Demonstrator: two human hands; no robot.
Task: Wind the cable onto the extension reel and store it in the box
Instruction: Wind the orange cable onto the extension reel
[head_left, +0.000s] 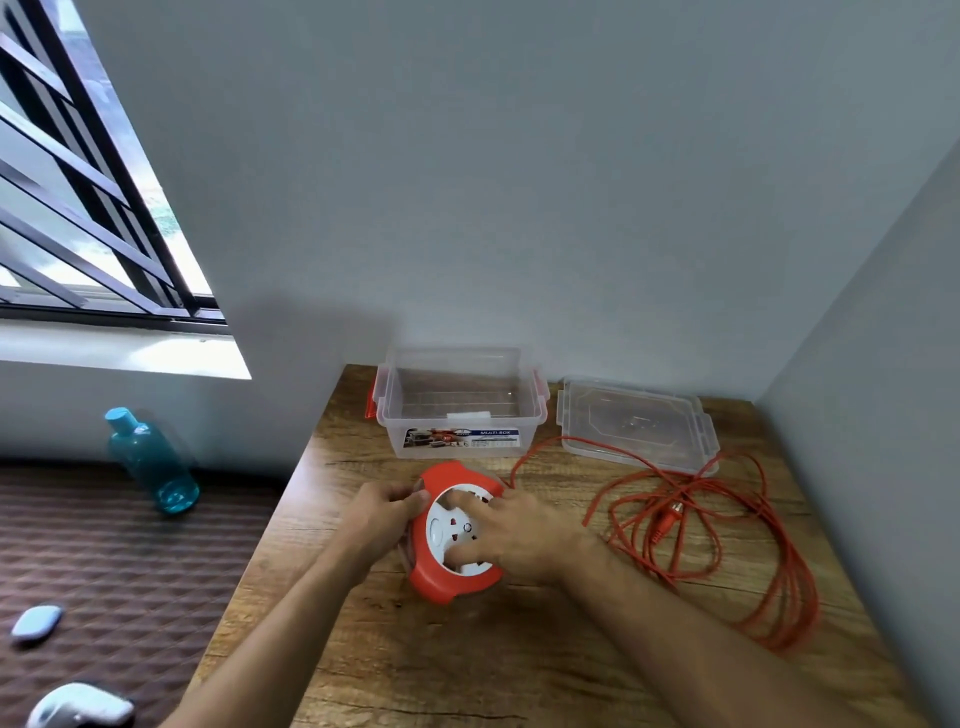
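An orange extension reel (447, 582) with a white socket face lies on the wooden table (467, 665). My left hand (379, 517) grips its left rim. My right hand (524, 535) rests on the white centre, fingers spread over the sockets. The orange cable (779, 587) runs from the reel's far side and lies in loose loops on the right of the table, its plug (667, 522) among them. The clear plastic box (460, 402) stands open behind the reel.
The box's clear lid (634, 421) lies flat to the right of the box. Walls close the table at the back and right. Left of the table, a teal bottle (150, 460) leans on a brown mat below a barred window.
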